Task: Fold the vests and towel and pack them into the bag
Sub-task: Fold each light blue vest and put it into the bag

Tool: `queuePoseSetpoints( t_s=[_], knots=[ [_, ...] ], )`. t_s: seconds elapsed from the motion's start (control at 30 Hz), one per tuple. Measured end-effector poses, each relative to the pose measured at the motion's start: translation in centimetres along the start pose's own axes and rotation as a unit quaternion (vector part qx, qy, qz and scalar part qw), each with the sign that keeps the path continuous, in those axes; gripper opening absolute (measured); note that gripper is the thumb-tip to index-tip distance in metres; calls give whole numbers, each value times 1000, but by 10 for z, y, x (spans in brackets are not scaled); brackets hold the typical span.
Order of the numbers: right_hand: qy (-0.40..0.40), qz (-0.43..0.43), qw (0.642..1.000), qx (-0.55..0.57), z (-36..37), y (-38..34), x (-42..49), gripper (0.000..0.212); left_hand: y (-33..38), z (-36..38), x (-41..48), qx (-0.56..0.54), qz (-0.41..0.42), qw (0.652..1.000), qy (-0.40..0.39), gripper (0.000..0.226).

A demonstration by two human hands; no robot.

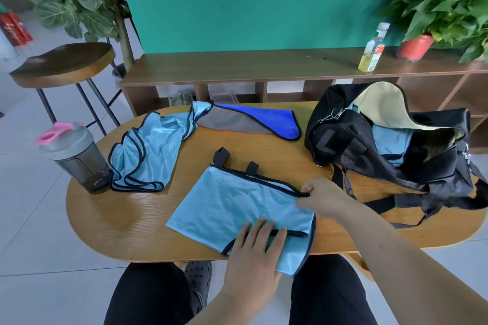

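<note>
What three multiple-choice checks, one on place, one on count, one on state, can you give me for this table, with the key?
1. Where does the shaker stand? A) the table's left end B) its middle C) its right end
2. How many light-blue vests lie outside the bag? A) one B) two C) four
3. The bag's top is: A) zipped B) open C) tied shut
Key: 1 A, beside the crumpled vest at the left; 2 B, the crumpled vest and the front vest; 3 B, flap thrown back, folded blue cloth showing inside.
</note>
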State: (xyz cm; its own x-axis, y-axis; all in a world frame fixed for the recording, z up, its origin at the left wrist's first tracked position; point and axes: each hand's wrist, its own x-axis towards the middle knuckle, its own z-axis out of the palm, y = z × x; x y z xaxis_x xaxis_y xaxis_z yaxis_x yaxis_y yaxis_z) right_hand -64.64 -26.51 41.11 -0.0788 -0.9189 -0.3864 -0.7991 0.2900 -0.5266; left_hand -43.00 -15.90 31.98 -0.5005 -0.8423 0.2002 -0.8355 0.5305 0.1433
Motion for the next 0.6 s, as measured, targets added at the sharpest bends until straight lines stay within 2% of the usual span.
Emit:
queuePoseSetpoints(
  t_s=[0.07,0.13,0.23,0.3,0.37,0.47,0.5,0.53,0.57,0.6],
  knots=[
    [-15,14,995,93,-1,-3,-4,25,1,-7,1,-29,-9,999,19,60],
    [-25,37,974,223,-3,-6,-5,28,2,-14,1,-71,-18,996,55,61],
    [-15,53,933,355,-3,-21,-4,29,6,-34,2,-230,-89,965,91,61],
    [5,49,920,388,-3,-38,-2,25,8,-48,2,-382,-159,906,92,59],
    [16,42,908,416,-2,-59,0,21,10,-61,3,-483,-211,841,121,55],
    [36,37,903,426,8,-95,8,20,10,-71,0,-523,-326,774,145,37],
    [44,32,905,423,12,-106,11,20,10,-69,0,-542,-367,742,148,31],
    [52,26,906,419,18,-118,13,19,10,-72,2,-589,-425,665,176,29],
    [58,18,911,407,26,-132,17,16,5,-82,2,-616,-455,607,213,30],
    [68,16,917,392,34,-142,21,13,1,-80,2,-600,-467,597,255,28]
  ],
)
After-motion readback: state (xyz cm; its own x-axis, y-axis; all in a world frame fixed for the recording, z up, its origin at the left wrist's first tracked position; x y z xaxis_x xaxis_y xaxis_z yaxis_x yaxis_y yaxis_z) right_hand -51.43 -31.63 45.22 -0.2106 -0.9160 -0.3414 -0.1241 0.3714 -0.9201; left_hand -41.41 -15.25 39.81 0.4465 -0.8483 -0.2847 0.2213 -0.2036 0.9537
